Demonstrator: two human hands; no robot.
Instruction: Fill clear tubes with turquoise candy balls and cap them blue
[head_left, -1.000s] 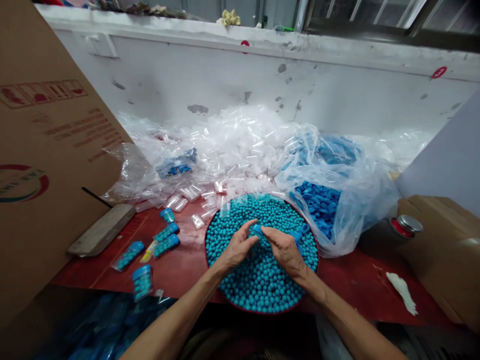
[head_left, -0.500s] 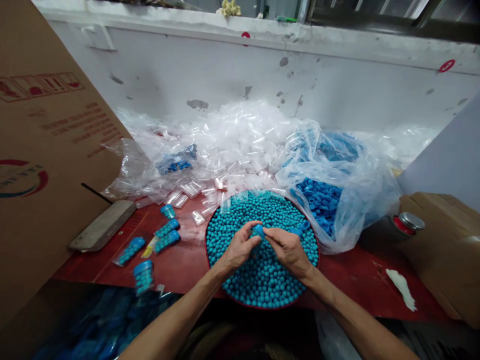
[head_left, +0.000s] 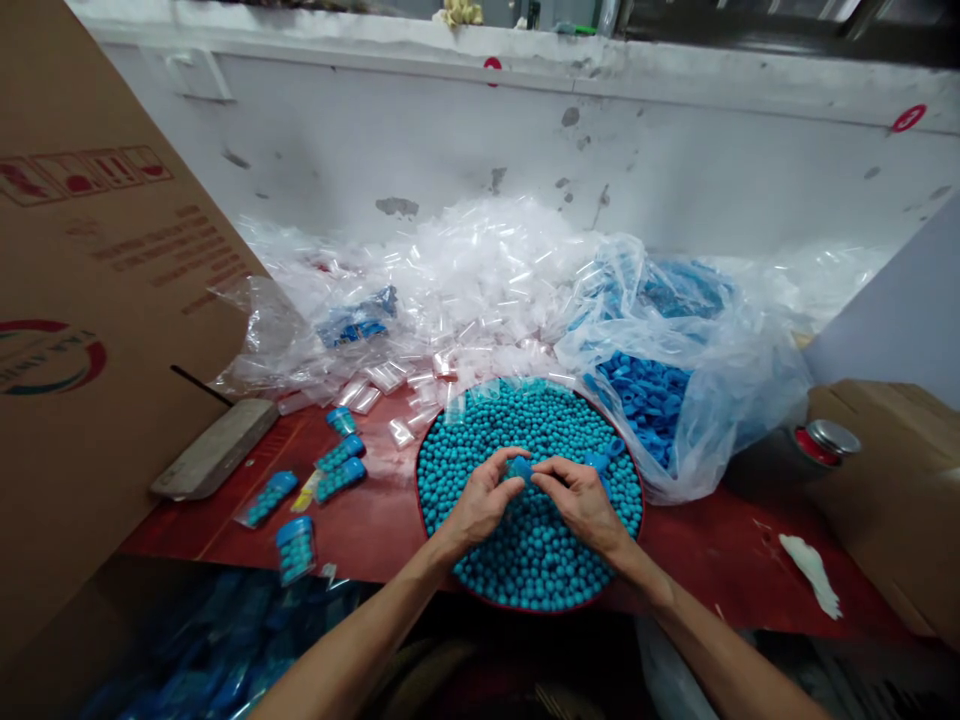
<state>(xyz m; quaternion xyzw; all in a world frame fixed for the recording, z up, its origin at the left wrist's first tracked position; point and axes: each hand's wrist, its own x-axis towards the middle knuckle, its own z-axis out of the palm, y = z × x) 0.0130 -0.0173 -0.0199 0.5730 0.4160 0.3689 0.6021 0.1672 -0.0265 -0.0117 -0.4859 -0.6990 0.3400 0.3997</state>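
Over a round tub (head_left: 417, 480) full of teal beads (head_left: 540, 570), both hands meet at a small blue-capped container (head_left: 519, 467). My left hand (head_left: 476, 508) is closed around its body, which the fingers mostly cover. The thumb and fingertips of my right hand (head_left: 586, 508) pinch its blue cap from the other side. Loose blue caps (head_left: 598, 461) lie on the beads just beyond my right hand. To the left on the red table (head_left: 375, 530), several bead-filled clear containers with blue caps (head_left: 295, 548) lie scattered.
Clear empty containers (head_left: 495, 270) are heaped against the wall. At right, a plastic bag (head_left: 709, 430) holds blue caps (head_left: 649, 395). A grey block (head_left: 217, 450) and a cardboard box (head_left: 135, 300) stand left; a flask (head_left: 831, 438) and another carton (head_left: 885, 500) stand right.
The container between my hands has tilted, its cap now pointing toward my right hand. My fingers have shifted slightly around it. The whole view has moved a little.
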